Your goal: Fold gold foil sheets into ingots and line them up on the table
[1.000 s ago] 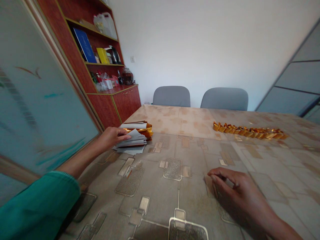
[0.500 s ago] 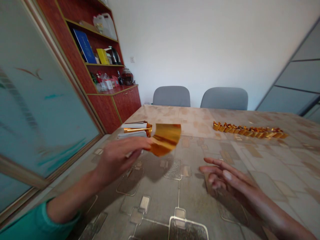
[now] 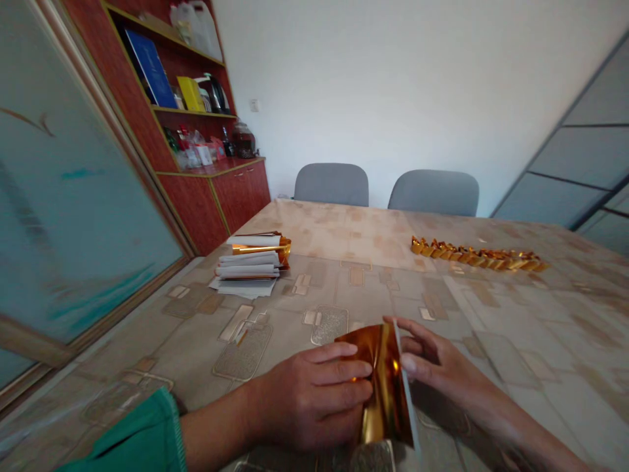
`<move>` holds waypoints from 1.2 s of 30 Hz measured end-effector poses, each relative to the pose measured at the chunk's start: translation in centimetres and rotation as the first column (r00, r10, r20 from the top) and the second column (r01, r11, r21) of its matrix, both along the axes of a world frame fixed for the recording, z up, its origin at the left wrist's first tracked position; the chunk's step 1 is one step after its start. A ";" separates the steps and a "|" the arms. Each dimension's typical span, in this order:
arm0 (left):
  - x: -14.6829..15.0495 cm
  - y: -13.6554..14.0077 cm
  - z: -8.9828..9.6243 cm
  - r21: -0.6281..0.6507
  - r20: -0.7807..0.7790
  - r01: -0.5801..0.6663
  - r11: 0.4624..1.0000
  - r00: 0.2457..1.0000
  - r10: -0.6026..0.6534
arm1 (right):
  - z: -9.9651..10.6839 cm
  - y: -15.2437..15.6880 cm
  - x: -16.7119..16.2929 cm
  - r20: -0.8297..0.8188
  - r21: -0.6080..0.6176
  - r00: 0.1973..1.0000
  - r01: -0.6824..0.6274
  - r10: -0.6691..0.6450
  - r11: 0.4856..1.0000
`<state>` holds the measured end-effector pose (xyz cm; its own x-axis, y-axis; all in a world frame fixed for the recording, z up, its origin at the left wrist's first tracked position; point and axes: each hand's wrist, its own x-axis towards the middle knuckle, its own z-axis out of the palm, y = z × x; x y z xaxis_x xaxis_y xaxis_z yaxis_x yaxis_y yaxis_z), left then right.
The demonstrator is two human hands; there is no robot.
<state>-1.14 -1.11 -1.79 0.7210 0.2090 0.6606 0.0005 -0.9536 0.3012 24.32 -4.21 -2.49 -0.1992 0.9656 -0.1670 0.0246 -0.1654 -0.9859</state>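
Observation:
A shiny gold foil paper sheet (image 3: 386, 383) is held between my two hands above the near part of the table. My left hand (image 3: 317, 393) grips its left side, fingers lying across the gold face and the thumb hidden. At the sheet's right edge, which shows a pale underside, the thumb and fingers of my right hand (image 3: 427, 351) pinch it. Farther back on the left lies a stack of gold-and-white paper sheets (image 3: 250, 265). A row of folded gold paper pieces (image 3: 476, 254) stretches across the back right of the table.
A patterned cloth covers the table (image 3: 304, 354). Two grey chairs (image 3: 331, 183) stand at its far side against a white wall. To the left are a reddish wooden cabinet (image 3: 211, 200) with shelved items and a frosted glass sliding door (image 3: 88, 216).
My left hand has carried the gold sheet from near the stack rightward and closer to me. My right hand, open before, now pinches the sheet's right edge. The view has shifted slightly.

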 end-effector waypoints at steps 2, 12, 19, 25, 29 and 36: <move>0.0 0.4 -0.7 0.177 0.026 -0.039 0.984 0.999 0.035 | 0.5 -0.2 -0.4 0.068 0.055 0.995 0.075 -0.078 0.996; 0.0 0.8 -0.8 0.190 -0.017 -0.170 0.967 0.984 0.176 | 0.0 0.2 -1.1 0.128 0.273 0.950 0.241 -0.283 0.931; 0.0 0.2 -1.7 -0.195 0.005 -0.326 0.925 0.943 0.333 | 1.2 -0.9 -1.7 0.144 0.526 0.930 0.216 -0.337 0.823; -0.2 -0.8 -1.2 -0.325 -0.021 -0.335 0.884 0.937 0.348 | 0.7 -1.4 -0.6 0.306 0.852 0.906 -0.124 -0.292 0.508; 0.1 -2.1 -1.8 -0.288 -0.073 -0.253 0.923 0.967 0.243 | 0.3 -1.8 -0.4 0.322 0.905 0.825 -0.125 -0.463 0.407; 1.0 -0.1 -1.5 0.041 0.039 -0.239 0.970 0.971 0.238 | 1.0 -1.7 -0.8 0.361 0.919 0.859 -0.261 -0.362 0.296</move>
<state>-0.11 -1.26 -3.26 0.6315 0.3416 0.6961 0.2202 -0.9398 0.2614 23.51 -5.90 -1.51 -0.3498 0.5057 0.7886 0.4980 0.8134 -0.3007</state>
